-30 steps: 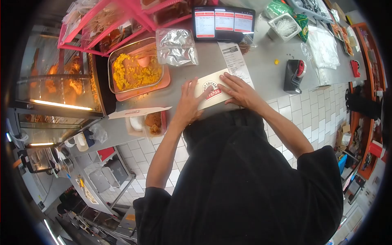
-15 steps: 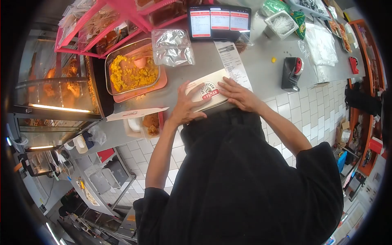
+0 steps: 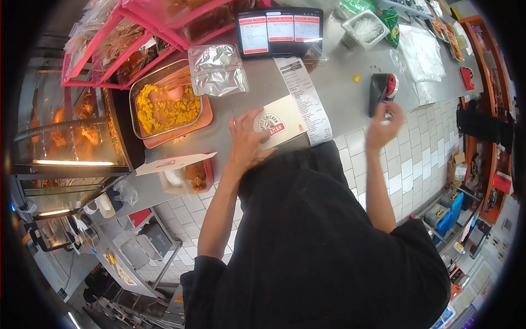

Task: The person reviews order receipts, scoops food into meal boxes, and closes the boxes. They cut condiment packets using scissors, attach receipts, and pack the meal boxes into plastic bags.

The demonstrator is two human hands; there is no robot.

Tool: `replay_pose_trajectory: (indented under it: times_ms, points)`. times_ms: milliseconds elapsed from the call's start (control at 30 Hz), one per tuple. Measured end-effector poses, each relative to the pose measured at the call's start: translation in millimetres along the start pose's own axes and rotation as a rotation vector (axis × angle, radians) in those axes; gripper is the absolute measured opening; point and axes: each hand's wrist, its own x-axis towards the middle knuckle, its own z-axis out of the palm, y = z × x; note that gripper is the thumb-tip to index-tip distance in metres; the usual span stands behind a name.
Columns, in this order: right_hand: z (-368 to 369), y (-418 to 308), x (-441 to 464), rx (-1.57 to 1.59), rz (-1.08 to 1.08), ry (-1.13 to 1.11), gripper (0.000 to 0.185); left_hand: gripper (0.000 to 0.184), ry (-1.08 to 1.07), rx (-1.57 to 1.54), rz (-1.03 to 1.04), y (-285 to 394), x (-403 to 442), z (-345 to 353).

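A cream cardboard food box with a round chicken logo lies closed at the front edge of the steel counter. My left hand grips its left side, with fingers over the lid and the thumb at the near edge. A long printed receipt lies flat against the right side of the box. My right hand is at the near end of a black tape dispenser with a red-centred roll. Its fingers are bent together there; anything between them is too small to make out.
Left of my left hand stands an opened food box with fried chicken and a white wrapped item. Behind it are a wire basket of yellow crumbs, a silver pouch and a tablet. White plastic bags lie at the right.
My right hand has left the box and moved right to the tape dispenser. My left hand stays on the box. The view has shifted slightly.
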Motion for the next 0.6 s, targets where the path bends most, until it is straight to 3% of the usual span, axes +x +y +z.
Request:
replay_pose_trajectory:
  times_ms: [33,67,133,167,233,333,467,600]
  points:
    - [-7.5,14.7,12.7,-0.095,0.198,0.116,0.026,0.033,-0.001,-0.008,-0.008,1.5,2.2,-2.0]
    - [-14.2,37.7,26.2,-0.097,0.203,0.125,0.026,0.033,-0.002,-0.016,-0.012,2.2,4.9,-2.7]
    - [-26.0,76.3,44.4,0.091,0.813,-0.2,0.033,0.033,-0.036,-0.021,-0.008,-0.7,7.2,-3.2]
    - [-30.4,77.8,45.2,0.089,0.816,-0.194,0.033,0.033,-0.066,-0.024,-0.015,-1.9,7.8,-3.3]
    - [-39.5,79.9,43.5,0.487,0.912,-0.53,0.033,0.033,-0.082,-0.007,-0.022,-3.4,8.1,-2.0]
    - [-40.2,98.3,43.0,0.629,0.992,-0.491,0.029,0.034,-0.087,0.002,-0.038,-1.6,6.5,-1.3]
    - [-39.6,107.8,45.8,0.597,1.04,-0.468,0.025,0.035,-0.045,-0.036,-0.037,-0.5,6.8,-0.7]
    - [-47.0,108.5,28.5,0.851,0.918,-0.408,0.022,0.035,-0.043,-0.024,-0.043,-0.1,7.0,-0.7]
